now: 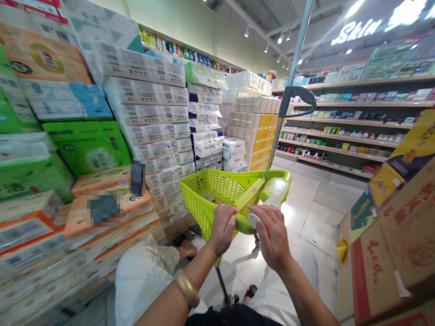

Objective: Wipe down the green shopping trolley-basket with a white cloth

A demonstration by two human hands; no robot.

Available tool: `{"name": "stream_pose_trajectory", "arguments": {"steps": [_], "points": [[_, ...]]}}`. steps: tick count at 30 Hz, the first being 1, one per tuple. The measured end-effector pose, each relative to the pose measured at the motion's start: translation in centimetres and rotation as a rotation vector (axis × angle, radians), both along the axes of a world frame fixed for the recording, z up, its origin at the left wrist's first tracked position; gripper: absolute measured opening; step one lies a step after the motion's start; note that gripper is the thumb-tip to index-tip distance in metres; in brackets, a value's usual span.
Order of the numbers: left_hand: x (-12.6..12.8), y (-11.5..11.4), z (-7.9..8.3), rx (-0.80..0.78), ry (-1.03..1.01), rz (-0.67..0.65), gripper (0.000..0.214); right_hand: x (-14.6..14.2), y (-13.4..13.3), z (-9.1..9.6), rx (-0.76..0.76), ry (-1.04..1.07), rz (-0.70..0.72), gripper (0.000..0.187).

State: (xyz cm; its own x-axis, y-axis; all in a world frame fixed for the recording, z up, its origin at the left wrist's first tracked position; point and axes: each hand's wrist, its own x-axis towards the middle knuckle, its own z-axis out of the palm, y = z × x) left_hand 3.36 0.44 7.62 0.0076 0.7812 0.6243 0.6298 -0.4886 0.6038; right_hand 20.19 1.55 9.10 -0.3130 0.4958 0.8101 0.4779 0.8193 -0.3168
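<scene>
Left hand (222, 228), mine: closed around the near green bar (244, 222) of the trolley. Right hand (273, 233), mine: just beside, at right, fingers bent over a pale bottle (277, 189); tightness, cannot tell. Best handling: left firm against rolling, right light. Green basket (200, 194): just beyond. Paper packs (152, 90): left. Stocked shelves (356, 104): far right.
</scene>
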Motion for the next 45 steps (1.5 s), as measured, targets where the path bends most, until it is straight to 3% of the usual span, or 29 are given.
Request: {"name": "stream_pose_trajectory", "arguments": {"steps": [4,9,14,18,22,25,31,39,45], "points": [[-0.2,0.0,-0.1,-0.004,-0.008,-0.003,0.034,-1.9,-2.5,0.0,0.088,-0.079,0.003,0.034],[-0.2,0.0,0.2,-0.01,0.014,-0.01,0.033,-1.3,-1.4,0.0,0.148,-0.064,0.025,0.029],[0.1,0.0,0.4,-0.01,-0.002,-0.007,0.028,1.0,1.3,0.1,0.022,0.096,0.072,0.025],[0.3,0.0,0.4,0.0,-0.016,0.006,0.027,0.4,1.2,0.0,-0.047,0.249,-0.004,0.024],[0.0,-0.2,0.4,-0.014,0.001,0.012,0.027,-1.5,-1.1,-0.4,0.036,0.156,-0.036,0.025],[-0.3,-0.4,0.5,-0.035,0.008,0.0,0.027,-1.5,-1.8,-0.3,0.079,0.027,0.016,0.028],[-0.6,-0.9,0.9,-0.063,-0.02,-0.007,0.024,1.5,0.9,1.0,0.044,-0.073,0.165,0.027],[-1.2,-2.0,1.3,-0.092,-0.049,-0.021,0.022,4.0,4.3,2.0,-0.064,-0.088,0.14,0.028],[-2.6,-2.4,1.5,-0.114,-0.084,-0.07,0.025,5.5,7.4,2.2,-0.165,-0.039,0.012,0.032]]}}
